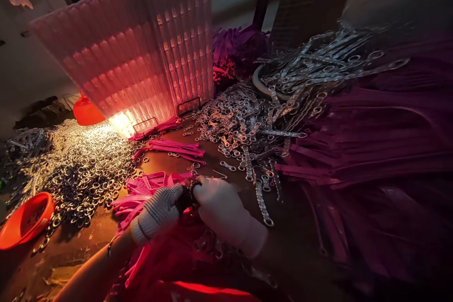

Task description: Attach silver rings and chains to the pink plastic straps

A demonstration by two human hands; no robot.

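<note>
My left hand [160, 210], in a white glove with dark dots, has its fingers closed near the middle of the bench. Beside it, almost touching, my right hand [223, 212] in a plain white glove is bent over in a pinch. Dark fingertip covers meet between the two hands and hide whatever is pinched there. Bright pink straps [139, 198] fan out behind and left of my left hand. Under both hands lies more magenta strap material in deep shadow.
Metal rings [88, 174] heap at left beside a red bowl [30, 219]. Linked metal pieces [230, 125] pile behind my right hand. Metal chain strips [329, 56] spill from a round container. Purple straps [371, 141] hang at right. Ribbed translucent panels [141, 47] stand before a red lamp [87, 109].
</note>
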